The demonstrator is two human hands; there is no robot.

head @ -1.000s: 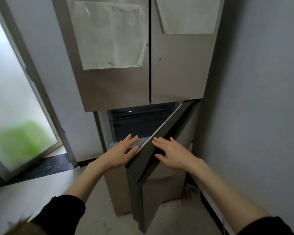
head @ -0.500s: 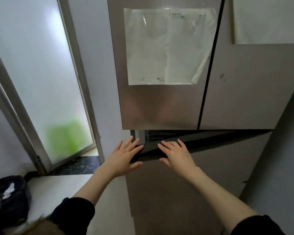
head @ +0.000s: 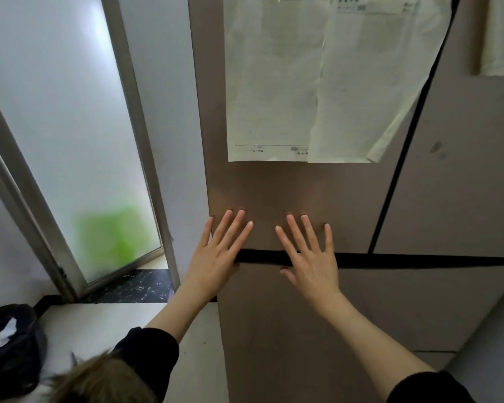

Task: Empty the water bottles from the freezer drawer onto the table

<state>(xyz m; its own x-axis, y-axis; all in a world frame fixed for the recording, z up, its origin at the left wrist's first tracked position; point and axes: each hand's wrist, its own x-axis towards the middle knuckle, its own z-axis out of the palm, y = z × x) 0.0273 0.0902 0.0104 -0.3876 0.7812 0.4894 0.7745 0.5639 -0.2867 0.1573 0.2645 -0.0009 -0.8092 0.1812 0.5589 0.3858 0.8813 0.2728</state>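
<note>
A tall brown-grey fridge fills the view. Its lower freezer door (head: 303, 330) is flush with the front, closed against the dark gap under the upper door (head: 274, 193). My left hand (head: 218, 251) lies flat with fingers spread across that gap at the door's left edge. My right hand (head: 312, 257) lies flat beside it, fingers spread, palm on the freezer door's top edge. Neither hand holds anything. No water bottles and no table are in view; the freezer's inside is hidden.
White paper sheets (head: 303, 82) hang on the upper left fridge door. A frosted glass door (head: 70, 141) with a metal frame stands at the left. A black bag (head: 9, 344) sits on the pale floor at the lower left.
The freezer door stood swung open a second ago and has been pushed closed under both hands. The view has moved closer to the fridge and up.
</note>
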